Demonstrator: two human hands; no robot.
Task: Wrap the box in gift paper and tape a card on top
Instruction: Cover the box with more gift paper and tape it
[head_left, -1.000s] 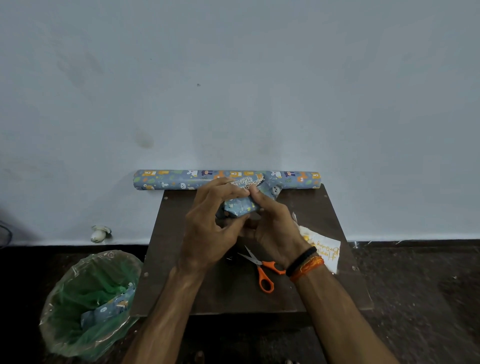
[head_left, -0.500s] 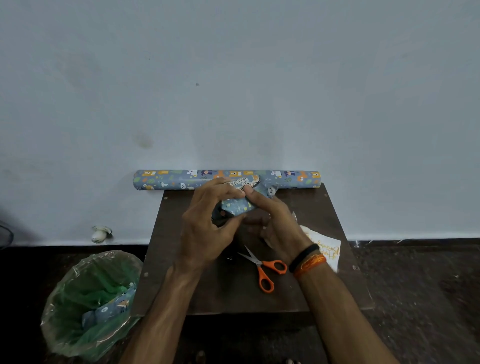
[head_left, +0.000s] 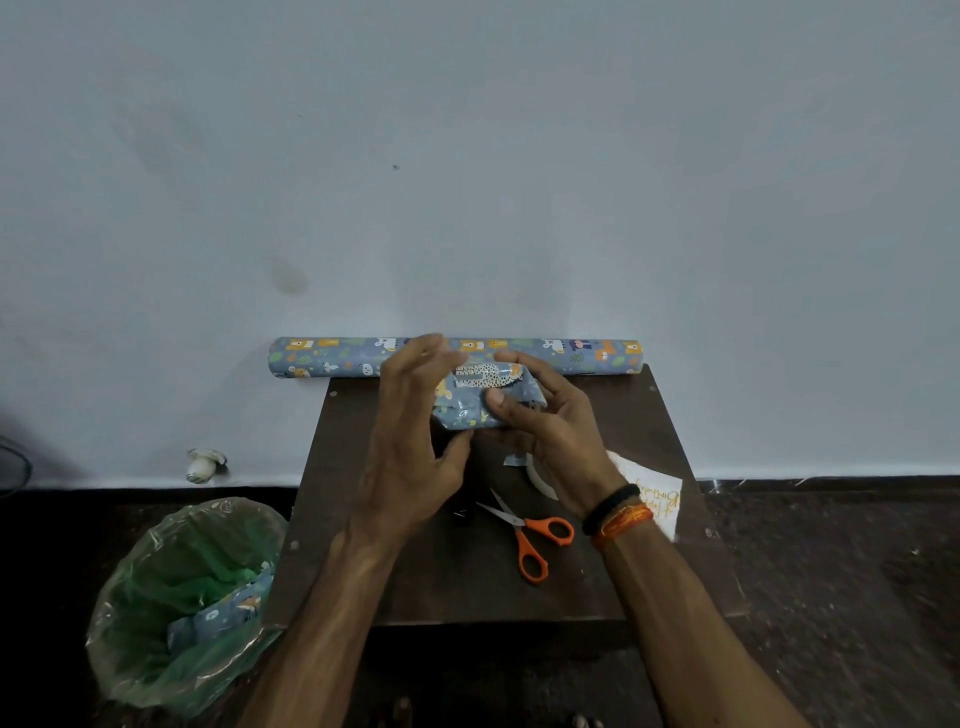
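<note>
Two hands: both hold one wrapped box (head_left: 485, 397) above the far half of the table (head_left: 415, 582).
Box: covered in blue animal-print gift paper, lifted off the tabletop, just in front of the paper roll (head_left: 571, 353).
Left hand (head_left: 410, 441): thumb under the box's near left corner; the fingers arch over its left end, spread a little and blurred, so whether they touch the paper cannot be told.
Right hand (head_left: 550, 421): grips the right end of the box, thumb pressed on the near top face, fingers curled round the far side.
Paper roll: lies crosswise along the table's far edge, against the wall, in the same print.
Card (head_left: 657, 501): white with orange lettering, flat on the table at the right, partly hidden by the right wrist.
Scissors (head_left: 530, 535): orange handles, blades slightly apart, on the table below the hands.
Tape: a pale curved shape near the right wrist, too hidden to be sure.
Bin (head_left: 176, 608): green-lined, on the floor left of the table, with scraps of the gift paper inside.
</note>
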